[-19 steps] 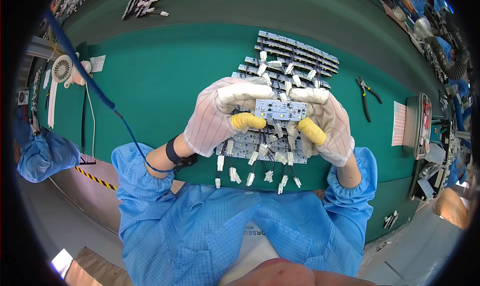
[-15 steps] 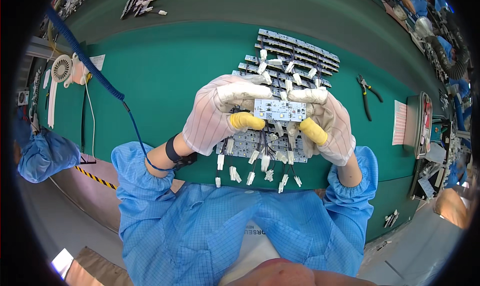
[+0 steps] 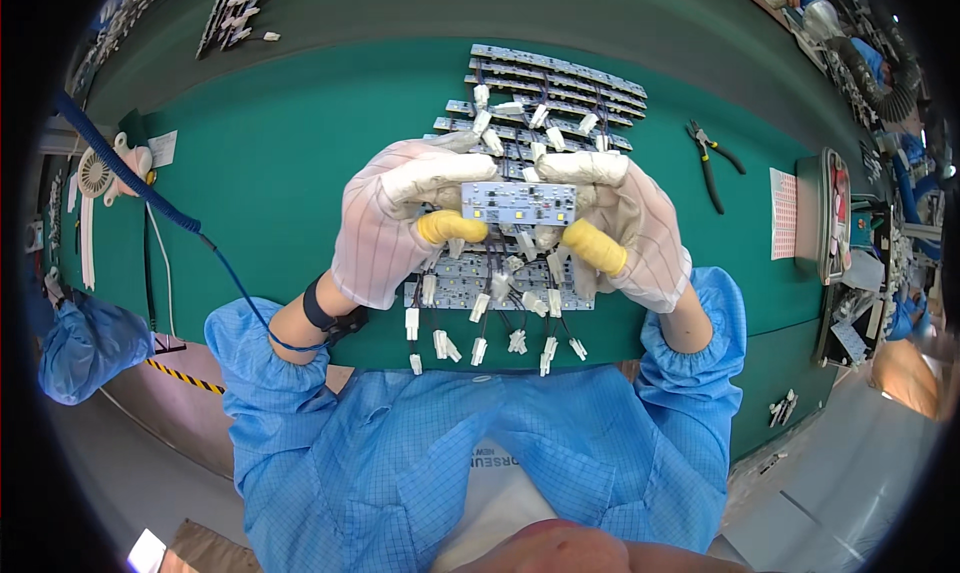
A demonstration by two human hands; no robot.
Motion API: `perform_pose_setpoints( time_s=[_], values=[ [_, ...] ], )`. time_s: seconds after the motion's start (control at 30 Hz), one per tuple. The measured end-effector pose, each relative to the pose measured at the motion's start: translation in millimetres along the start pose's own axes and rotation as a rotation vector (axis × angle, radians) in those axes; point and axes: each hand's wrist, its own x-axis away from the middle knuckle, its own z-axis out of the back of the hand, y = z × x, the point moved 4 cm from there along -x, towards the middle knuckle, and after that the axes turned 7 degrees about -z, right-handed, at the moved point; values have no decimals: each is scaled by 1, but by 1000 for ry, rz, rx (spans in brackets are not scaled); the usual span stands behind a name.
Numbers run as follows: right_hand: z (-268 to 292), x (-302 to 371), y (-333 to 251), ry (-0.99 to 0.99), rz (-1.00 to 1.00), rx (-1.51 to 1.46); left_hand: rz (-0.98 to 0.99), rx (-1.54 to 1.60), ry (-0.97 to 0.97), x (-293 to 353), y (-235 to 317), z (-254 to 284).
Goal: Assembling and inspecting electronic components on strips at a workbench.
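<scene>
Between my two gloved hands is a small white circuit board [image 3: 519, 203] with yellowish LED squares along its near edge. My left hand [image 3: 405, 213] pinches its left end, a yellow-sleeved thumb below and fingers above. At the right end, my right hand [image 3: 625, 218] grips it the same way. Beneath and behind the hands lie rows of LED circuit boards [image 3: 560, 73] with dark wires. White plug connectors [image 3: 440, 345] on wires spread toward me from the nearer boards [image 3: 450, 291]. The hands hide the middle of the rows.
Pliers [image 3: 712, 165] with black and yellow handles lie right of the boards. Farther right are a sheet of pink labels [image 3: 784, 213] and a clear-walled box [image 3: 828, 218]. A small fan [image 3: 100, 173] stands at left. A blue coiled cord [image 3: 130, 178] runs to my left wrist.
The view has shifted slightly, so the table things sit farther left in it. Both hands still hold the board, which appears tipped a little differently.
</scene>
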Motion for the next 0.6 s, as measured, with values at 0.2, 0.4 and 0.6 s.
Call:
perform_pose_setpoints(
  time_s=[0.2, 0.4, 0.6],
  values=[
    [12, 3, 7, 34, -59, 369, -87, 21, 52, -1, 1, -4],
    [8, 3, 3, 29, -94, 286, 63, 100, 25, 6, -1, -4],
    [14, -3, 6, -14, 30, 292, 463, 192, -184, 20, -27, -9]
  ],
)
